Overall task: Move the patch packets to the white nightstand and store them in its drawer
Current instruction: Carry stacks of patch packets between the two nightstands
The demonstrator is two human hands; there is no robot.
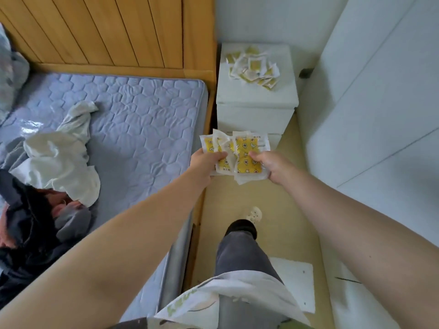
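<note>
Both hands at frame centre: left hand (206, 160) and right hand (270, 166) pinch fanned packets (244, 154). More packets in pile (253, 67) atop nightstand (254, 100), upper centre. Drawer closed. Risk: loose fan slips to floor if one hand frees for drawer.

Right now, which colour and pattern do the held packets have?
The packets are yellow with small figures, white edges; head view.

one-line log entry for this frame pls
phase: carry to nightstand | left hand: grips patch packets | right hand: grips same bunch | white nightstand: packet pile on top | drawer: shut
</note>
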